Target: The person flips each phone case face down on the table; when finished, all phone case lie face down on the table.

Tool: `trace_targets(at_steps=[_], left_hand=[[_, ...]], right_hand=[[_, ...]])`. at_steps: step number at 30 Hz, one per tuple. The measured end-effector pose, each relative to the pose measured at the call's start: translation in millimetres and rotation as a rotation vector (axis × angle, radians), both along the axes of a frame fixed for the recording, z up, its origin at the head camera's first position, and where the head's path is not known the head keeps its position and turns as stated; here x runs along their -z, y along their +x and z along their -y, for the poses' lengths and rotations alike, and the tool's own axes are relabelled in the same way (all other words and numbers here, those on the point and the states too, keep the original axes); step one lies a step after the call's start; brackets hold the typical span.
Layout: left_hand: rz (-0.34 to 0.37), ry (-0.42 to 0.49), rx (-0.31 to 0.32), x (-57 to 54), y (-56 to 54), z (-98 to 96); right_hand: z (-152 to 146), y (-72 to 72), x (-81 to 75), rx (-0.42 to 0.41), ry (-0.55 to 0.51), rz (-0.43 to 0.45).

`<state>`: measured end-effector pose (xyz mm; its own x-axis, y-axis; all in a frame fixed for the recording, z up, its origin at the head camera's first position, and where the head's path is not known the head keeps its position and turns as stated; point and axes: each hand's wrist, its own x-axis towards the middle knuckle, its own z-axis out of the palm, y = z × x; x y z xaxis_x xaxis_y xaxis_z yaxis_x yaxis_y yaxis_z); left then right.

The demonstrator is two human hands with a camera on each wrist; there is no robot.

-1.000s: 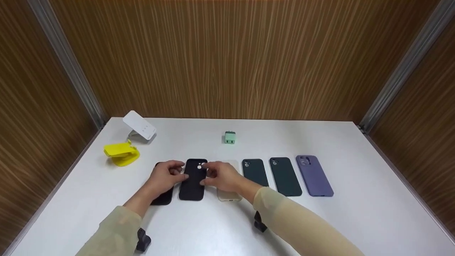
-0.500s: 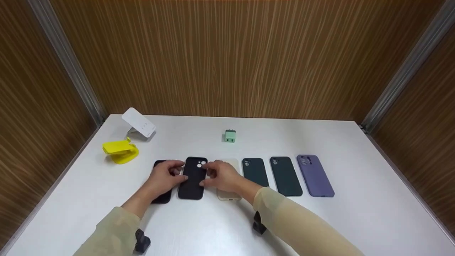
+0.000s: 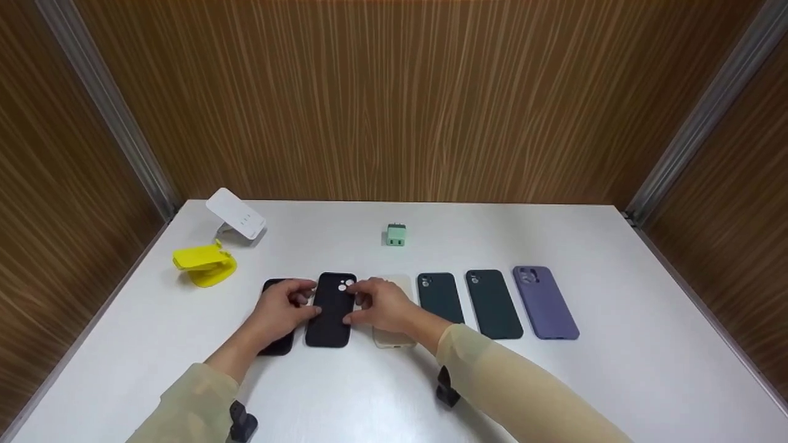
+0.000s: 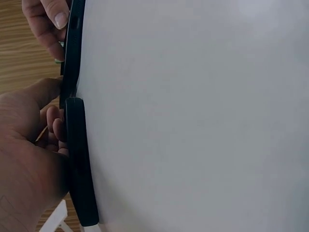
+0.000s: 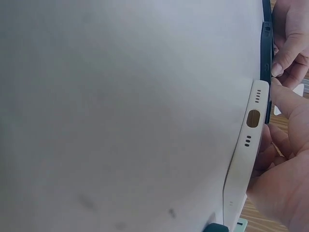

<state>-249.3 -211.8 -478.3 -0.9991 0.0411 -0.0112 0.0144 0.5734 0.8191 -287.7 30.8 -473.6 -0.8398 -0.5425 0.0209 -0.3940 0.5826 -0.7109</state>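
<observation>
A black phone case lies back side up on the table, camera holes at its top right. My left hand holds its left edge with thumb and fingertips. At the opposite edge, the thumb and index finger of my right hand grip it near the camera holes. Another black phone case is partly hidden beneath my left hand; the left wrist view shows its end beside the palm. A cream phone case lies under my right hand, its port end facing the right wrist camera.
Rightward in the row are two dark green phone cases and a purple one. A mint-green plug charger stands behind. At back left are a white stand and a yellow stand. Wood-grain panels enclose the table.
</observation>
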Motion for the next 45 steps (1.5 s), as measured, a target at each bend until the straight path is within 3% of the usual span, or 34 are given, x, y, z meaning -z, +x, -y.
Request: trace_targets(at_steps=[17, 33, 45], left_hand=[[-0.05, -0.028, 0.009, -0.8, 1.0, -2.0], [0.033, -0.081, 0.031, -19.9, -1.7, -4.7], [0.044, 0.052, -0.021, -28.4, 0.6, -15.0]], right_hand=[[0, 4.8, -3.3, 0.005, -0.024, 0.034], [1, 5.0, 0.7, -0.002, -0.013, 0.058], [-4, 2.4, -2.4, -0.013, -0.048, 0.069]])
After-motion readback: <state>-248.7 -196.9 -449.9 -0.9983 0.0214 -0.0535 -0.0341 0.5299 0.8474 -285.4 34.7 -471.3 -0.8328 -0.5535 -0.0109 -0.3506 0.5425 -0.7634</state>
